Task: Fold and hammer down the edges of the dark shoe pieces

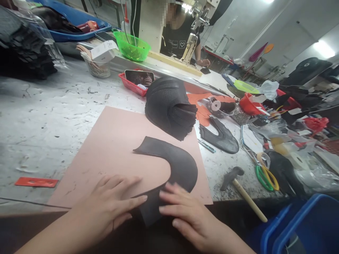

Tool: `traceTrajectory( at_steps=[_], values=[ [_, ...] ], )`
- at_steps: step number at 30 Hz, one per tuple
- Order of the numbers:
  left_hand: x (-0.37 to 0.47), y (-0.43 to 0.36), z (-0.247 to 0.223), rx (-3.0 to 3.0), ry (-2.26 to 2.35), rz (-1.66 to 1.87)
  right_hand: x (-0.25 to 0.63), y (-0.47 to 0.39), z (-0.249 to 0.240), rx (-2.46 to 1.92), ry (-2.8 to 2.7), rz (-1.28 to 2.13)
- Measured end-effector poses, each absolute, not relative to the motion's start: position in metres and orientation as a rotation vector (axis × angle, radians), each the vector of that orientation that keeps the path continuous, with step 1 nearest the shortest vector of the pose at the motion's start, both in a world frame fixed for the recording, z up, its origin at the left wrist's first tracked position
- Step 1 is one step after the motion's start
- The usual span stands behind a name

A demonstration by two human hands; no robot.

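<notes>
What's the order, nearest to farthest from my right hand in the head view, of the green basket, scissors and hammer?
From the right hand:
1. Hammer, to its right.
2. Scissors, farther right and beyond.
3. Green basket, far back, leftward.

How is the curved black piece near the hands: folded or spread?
Spread. The curved black piece shows a U shape on the pink sheet, without visible folds; the left hand and right hand cover part.
</notes>
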State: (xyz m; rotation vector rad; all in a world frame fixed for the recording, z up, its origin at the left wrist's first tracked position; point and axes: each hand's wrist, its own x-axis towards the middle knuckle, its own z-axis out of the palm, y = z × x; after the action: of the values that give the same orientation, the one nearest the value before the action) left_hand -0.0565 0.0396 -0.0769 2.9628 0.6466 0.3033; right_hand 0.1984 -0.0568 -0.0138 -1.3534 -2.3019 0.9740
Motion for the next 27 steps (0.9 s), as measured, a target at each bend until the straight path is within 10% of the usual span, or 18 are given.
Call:
traceTrajectory(
  at_steps=[5,12,27],
  values=[
    [-0.054,0.035,-0.073,2.952,0.712,0.268,0.237,-0.083,-0.020,-1.274,-1.807,1.409],
    [-0.049,0.025,-0.082,2.931,0.566,0.591,0.247,-0.089,-0.033,-1.579,-1.897,0.550],
    [-0.047,0.039,-0.064,2.692,0.583,0.453,0.240,-0.078,-0.061,-1.574,-2.412,0.079]
  ],
)
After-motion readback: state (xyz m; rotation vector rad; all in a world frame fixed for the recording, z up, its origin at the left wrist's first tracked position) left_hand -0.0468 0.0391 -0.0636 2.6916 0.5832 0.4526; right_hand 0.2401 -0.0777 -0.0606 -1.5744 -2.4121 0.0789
